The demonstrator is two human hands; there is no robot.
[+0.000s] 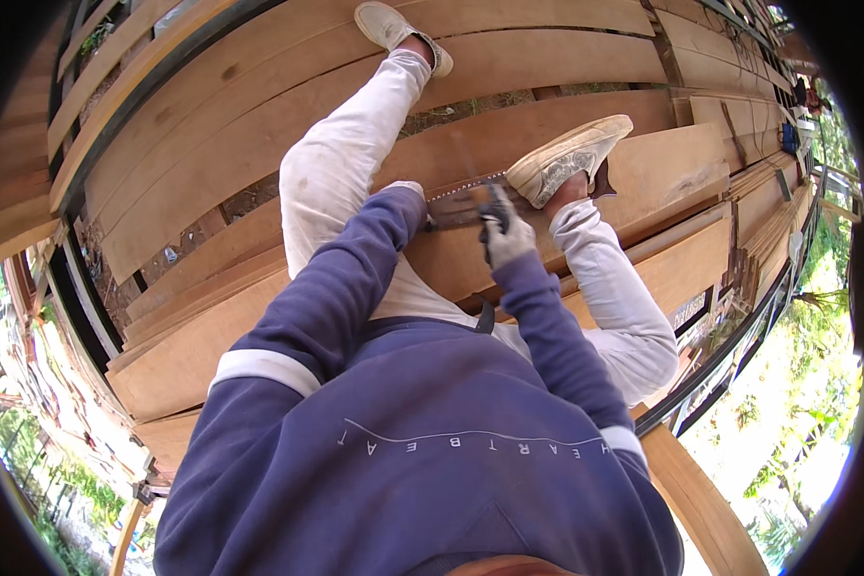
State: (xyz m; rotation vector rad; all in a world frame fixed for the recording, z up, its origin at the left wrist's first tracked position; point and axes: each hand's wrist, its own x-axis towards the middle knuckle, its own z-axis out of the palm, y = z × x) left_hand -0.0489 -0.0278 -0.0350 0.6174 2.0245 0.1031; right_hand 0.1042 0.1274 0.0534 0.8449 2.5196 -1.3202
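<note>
A saw blade (449,209) with a row of pale teeth along its far edge lies across the boards between my legs. At its left end is my left hand (410,188), gloved and closed on the saw, its fingers mostly hidden by the sleeve. My right hand (510,240), in a grey-and-black glove, is closed around the dark handle of a tool (491,204) over the blade. Motion smears the tool's far part, so its kind cannot be made out. My right shoe (571,158) rests at the blade's right end.
Long wooden boards (538,58) lie beneath me, with gaps between some. A stack of boards (763,206) is at the right. My left shoe (394,29) is on the far boards. Dark metal rails (91,288) border the left side, and greenery (816,355) shows beyond.
</note>
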